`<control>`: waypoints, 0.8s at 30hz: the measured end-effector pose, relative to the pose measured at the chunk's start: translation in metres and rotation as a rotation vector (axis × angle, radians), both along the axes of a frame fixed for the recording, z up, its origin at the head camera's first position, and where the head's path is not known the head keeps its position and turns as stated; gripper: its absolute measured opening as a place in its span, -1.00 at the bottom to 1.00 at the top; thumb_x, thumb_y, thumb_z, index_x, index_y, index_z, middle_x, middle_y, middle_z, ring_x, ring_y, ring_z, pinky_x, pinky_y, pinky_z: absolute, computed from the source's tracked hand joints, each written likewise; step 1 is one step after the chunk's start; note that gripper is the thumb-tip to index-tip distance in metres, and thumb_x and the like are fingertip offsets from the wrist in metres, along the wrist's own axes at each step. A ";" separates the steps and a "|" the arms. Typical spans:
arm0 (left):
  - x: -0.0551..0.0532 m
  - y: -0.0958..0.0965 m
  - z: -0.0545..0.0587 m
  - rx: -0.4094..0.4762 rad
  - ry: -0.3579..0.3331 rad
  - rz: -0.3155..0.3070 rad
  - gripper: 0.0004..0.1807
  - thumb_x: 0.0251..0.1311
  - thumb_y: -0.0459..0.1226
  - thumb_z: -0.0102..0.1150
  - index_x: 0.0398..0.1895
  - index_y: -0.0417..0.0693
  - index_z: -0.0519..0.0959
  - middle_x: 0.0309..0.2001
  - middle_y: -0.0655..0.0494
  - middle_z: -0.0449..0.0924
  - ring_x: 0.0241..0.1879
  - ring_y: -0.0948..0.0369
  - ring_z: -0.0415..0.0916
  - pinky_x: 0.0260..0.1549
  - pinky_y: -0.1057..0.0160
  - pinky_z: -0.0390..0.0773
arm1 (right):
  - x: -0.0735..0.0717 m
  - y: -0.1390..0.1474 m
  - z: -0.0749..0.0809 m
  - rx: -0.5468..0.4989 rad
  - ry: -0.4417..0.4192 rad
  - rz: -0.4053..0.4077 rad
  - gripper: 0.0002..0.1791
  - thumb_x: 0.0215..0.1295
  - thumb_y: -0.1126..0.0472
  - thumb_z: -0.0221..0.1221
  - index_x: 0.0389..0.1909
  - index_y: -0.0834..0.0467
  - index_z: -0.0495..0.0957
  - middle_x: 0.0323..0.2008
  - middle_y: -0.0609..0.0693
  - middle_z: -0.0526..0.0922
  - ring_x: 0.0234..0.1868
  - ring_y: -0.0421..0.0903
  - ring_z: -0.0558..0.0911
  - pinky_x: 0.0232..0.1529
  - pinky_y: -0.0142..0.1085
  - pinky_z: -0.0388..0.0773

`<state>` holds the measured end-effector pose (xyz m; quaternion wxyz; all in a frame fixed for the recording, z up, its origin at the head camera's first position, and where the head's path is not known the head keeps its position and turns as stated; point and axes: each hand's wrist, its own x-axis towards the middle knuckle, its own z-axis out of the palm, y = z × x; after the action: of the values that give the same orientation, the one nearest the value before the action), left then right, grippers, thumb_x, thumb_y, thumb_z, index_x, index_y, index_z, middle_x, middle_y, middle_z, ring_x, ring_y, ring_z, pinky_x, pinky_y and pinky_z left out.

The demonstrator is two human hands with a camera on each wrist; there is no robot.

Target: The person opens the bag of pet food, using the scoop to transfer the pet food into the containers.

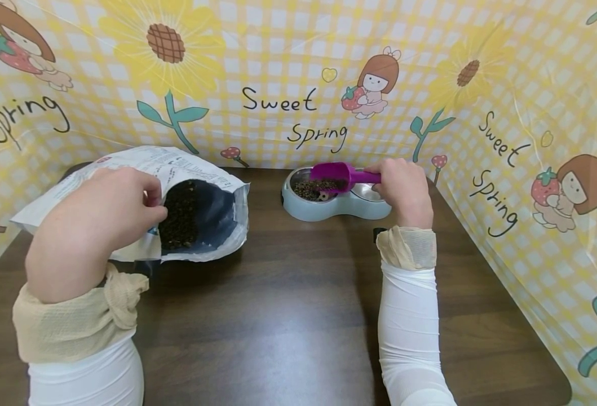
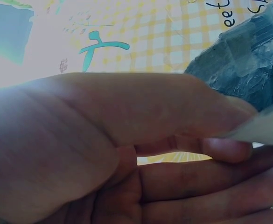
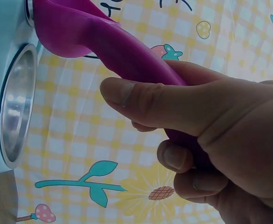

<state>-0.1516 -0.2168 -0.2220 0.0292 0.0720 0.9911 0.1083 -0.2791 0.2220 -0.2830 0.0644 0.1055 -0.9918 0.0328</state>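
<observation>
My right hand (image 1: 405, 186) grips the handle of a purple scoop (image 1: 335, 176), its fingers curled round it in the right wrist view. The scoop's head lies tilted over the left bowl of a light blue double pet feeder (image 1: 308, 210), where brown kibble (image 1: 308, 189) is heaped. The right steel bowl (image 3: 18, 107) of the feeder holds no kibble. At the left, my left hand (image 1: 92, 220) pinches the edge of a white food bag (image 1: 141, 160) between thumb and fingers. The bag lies on its side, mouth toward the right, with dark kibble (image 1: 178, 217) inside.
A dark wooden table (image 1: 278, 316) carries the bag and the feeder. Yellow checked cloth (image 1: 273, 62) with sunflowers and cartoon girls hangs behind and along both sides. A small black object (image 1: 378, 234) shows beside the right wrist.
</observation>
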 end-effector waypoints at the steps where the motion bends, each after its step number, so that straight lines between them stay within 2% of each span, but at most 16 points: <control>1: 0.000 0.001 0.001 0.000 -0.004 0.000 -0.84 0.29 -0.30 0.16 -0.48 -0.07 0.58 -0.51 0.00 0.53 -0.37 -0.05 0.45 -0.43 0.13 0.31 | 0.000 0.000 0.000 0.007 0.007 -0.006 -0.55 0.37 0.31 0.37 0.22 -0.11 0.77 -0.03 0.23 0.85 -0.16 0.23 0.73 -0.12 0.18 0.65; 7: 0.001 0.001 0.002 -0.002 -0.008 0.001 -0.84 0.30 -0.30 0.16 -0.46 -0.08 0.59 -0.51 0.00 0.54 -0.37 -0.05 0.45 -0.42 0.13 0.31 | -0.001 0.000 -0.001 0.037 0.047 -0.036 -0.51 0.34 0.32 0.36 0.25 -0.12 0.76 -0.01 0.26 0.84 -0.19 0.25 0.74 -0.18 0.17 0.66; 12: -0.002 -0.002 -0.002 -0.006 -0.004 -0.002 -0.84 0.30 -0.28 0.17 -0.46 -0.05 0.60 -0.51 0.02 0.54 -0.36 -0.05 0.46 -0.42 0.13 0.32 | -0.001 0.000 -0.001 0.055 0.080 -0.058 -0.49 0.35 0.35 0.30 0.24 -0.15 0.76 -0.04 0.27 0.85 -0.22 0.26 0.74 -0.23 0.15 0.66; 20: -0.003 -0.003 -0.004 -0.008 -0.009 0.000 -0.84 0.31 -0.27 0.17 -0.46 -0.04 0.60 -0.51 0.03 0.55 -0.38 -0.03 0.46 -0.43 0.13 0.32 | -0.005 -0.003 -0.008 0.049 0.206 -0.070 -0.50 0.38 0.39 0.19 0.11 -0.20 0.82 -0.12 0.23 0.86 -0.23 0.30 0.78 -0.28 0.21 0.68; 24: -0.003 -0.003 -0.003 -0.007 -0.011 0.001 -0.84 0.32 -0.26 0.17 -0.45 -0.05 0.61 -0.50 0.02 0.55 -0.37 -0.03 0.46 -0.43 0.13 0.32 | -0.007 -0.006 -0.012 0.042 0.260 -0.060 -0.56 0.43 0.35 0.21 0.07 -0.20 0.84 -0.10 0.18 0.87 -0.20 0.31 0.80 -0.26 0.21 0.69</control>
<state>-0.1548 -0.2193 -0.2255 0.0349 0.0706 0.9913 0.1050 -0.2862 0.2162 -0.2950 0.1911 0.0807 -0.9782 -0.0037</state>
